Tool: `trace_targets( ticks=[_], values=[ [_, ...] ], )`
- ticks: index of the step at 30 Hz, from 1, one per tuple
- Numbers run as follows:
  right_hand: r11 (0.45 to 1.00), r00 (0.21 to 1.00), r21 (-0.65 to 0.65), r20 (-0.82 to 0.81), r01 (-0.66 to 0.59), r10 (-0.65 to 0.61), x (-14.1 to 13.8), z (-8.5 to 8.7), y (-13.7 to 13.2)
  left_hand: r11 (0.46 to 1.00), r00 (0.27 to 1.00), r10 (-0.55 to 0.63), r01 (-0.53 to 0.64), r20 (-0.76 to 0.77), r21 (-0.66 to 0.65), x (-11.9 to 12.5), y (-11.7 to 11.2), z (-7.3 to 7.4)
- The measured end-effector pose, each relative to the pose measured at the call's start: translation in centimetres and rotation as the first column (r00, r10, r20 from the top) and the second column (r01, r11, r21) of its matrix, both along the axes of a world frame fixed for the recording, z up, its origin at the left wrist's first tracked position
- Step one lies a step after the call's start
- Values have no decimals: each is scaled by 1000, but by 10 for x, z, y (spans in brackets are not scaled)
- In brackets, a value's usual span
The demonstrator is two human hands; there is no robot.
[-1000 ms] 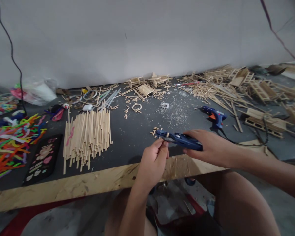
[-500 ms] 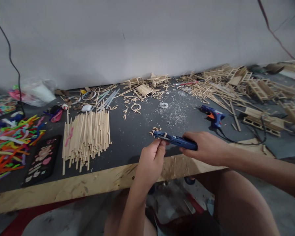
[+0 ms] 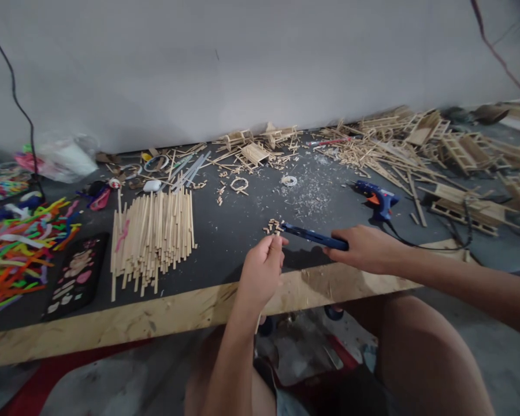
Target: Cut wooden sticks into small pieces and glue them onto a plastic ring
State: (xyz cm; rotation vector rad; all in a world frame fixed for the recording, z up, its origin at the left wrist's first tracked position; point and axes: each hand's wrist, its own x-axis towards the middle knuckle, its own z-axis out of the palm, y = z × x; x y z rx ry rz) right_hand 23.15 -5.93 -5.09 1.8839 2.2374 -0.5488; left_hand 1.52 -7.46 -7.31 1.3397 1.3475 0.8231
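My right hand (image 3: pixel 359 248) is closed around the blue handles of a cutter (image 3: pixel 314 236), its jaws over a small heap of short wooden offcuts (image 3: pixel 272 226). My left hand (image 3: pixel 264 263) pinches a thin wooden stick (image 3: pixel 258 323), whose lower end shows under the wrist; the fingers hide most of it. The left fingertips are just below the cutter's jaws, apart from them. To the left lies a thick bundle of wooden sticks (image 3: pixel 156 237) on the dark tabletop.
A blue glue gun (image 3: pixel 379 199) lies at right with its cord. Behind are stick-built models (image 3: pixel 468 151) and loose sticks. A stick ring (image 3: pixel 239 185) and a white coil (image 3: pixel 289 181) lie mid-table. A phone (image 3: pixel 75 274) and colourful pipe cleaners (image 3: pixel 15 254) are at left.
The cutter has moved up and slightly away from my left fingers, its jaws now over the offcuts. My left hand has turned more upright, and the stick's lower end now shows.
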Motion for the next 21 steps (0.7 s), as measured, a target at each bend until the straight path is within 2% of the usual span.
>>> trace_targets(
  ticks=[4,7,9,12,14,16,18,21],
  values=[
    [998,1000,-60,-3,27,-28,16,4,15,1000,989,-15,19,-147,23,-10,6,-5],
    [980,979,-123,-113,156,-170,28,10,30,996,933,16,18,-359,91,-16,11,-8],
    [952,930,-145,-219,269,-296,31,12,39,992,878,25,37,-478,120,-22,15,-9],
    [903,784,-162,-451,397,-425,29,12,50,996,844,7,41,-536,77,-36,27,-11],
    [879,632,-215,-624,426,-459,24,12,54,1000,843,6,5,-538,18,-51,42,-12],
    [861,486,-283,-731,423,-479,20,12,55,997,801,80,-77,-593,31,-70,64,-10],
    [844,410,-322,-764,429,-499,18,13,55,993,719,117,-101,-685,63,-90,94,-5],
    [822,321,-352,-794,449,-516,18,13,55,979,508,203,-101,-837,176,-116,146,5]
  ],
)
